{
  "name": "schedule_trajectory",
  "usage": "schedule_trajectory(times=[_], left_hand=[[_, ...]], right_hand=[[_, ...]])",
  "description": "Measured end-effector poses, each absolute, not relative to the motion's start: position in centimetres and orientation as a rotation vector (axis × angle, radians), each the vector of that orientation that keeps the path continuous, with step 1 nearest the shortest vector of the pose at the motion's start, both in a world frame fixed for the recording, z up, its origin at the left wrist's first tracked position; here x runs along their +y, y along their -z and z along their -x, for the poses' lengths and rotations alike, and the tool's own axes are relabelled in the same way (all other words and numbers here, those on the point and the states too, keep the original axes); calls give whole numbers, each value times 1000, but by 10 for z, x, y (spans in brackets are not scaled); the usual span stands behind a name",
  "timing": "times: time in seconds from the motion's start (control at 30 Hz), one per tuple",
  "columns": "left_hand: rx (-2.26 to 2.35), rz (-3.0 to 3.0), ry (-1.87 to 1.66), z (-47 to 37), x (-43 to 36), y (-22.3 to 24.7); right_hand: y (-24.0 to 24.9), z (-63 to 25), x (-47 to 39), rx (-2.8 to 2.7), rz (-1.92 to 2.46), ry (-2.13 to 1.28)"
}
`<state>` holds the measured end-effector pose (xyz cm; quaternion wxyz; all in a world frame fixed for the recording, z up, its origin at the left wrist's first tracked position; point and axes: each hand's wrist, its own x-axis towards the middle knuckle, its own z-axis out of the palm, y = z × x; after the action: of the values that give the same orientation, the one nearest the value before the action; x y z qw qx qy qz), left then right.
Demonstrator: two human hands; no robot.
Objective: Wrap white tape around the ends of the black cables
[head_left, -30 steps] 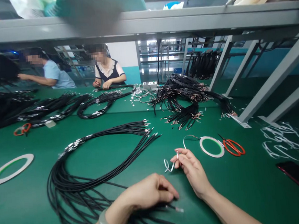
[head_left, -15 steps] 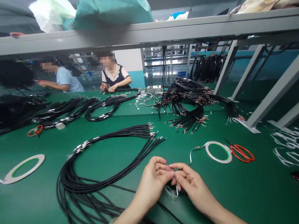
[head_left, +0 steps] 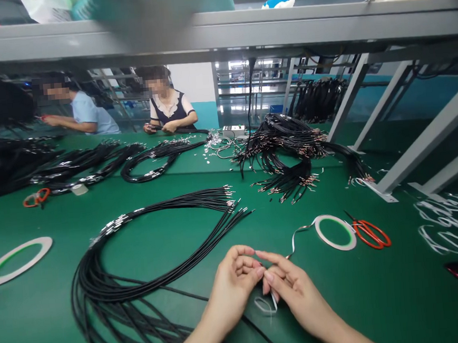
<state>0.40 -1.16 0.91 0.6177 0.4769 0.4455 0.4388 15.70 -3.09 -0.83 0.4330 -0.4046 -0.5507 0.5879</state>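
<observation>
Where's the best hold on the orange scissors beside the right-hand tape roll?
Probably the orange handles, approached from the near right with the right hand: the scissors lie flat, loops facing that way, with the blades pointing away to the left.

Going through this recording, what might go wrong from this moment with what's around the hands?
The white strip hangs in a loose curl below the meeting fingertips of the left hand and right hand; it could twist or slip.

A black cable passes beneath the left arm, which might nudge it.

The tape trailing from the ring reaches behind the right hand and may snag there.
</observation>
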Motion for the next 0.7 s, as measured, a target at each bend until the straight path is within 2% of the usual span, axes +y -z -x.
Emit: schedule_trajectory(times=[0.13,0.23,0.3,0.4,0.7], left_hand=[[1243,-1435,-982,15,1,-11],[1842,-1934,-925,43,16,-11],[2101,-2067,-699,59,24,-11],[2151,-2106,-575,68,28,-11],[2151,-2162,-610,52,32,-4]], right_hand=[[9,-157,-29,-1339,1049,-1396],[12,-159,-25,-1260,1118,-1322],[14,-162,-22,-1205,1153,-1292],[16,-166,-19,-1162,1184,-1270],[21,-169,-17,-1126,1214,-1261]])
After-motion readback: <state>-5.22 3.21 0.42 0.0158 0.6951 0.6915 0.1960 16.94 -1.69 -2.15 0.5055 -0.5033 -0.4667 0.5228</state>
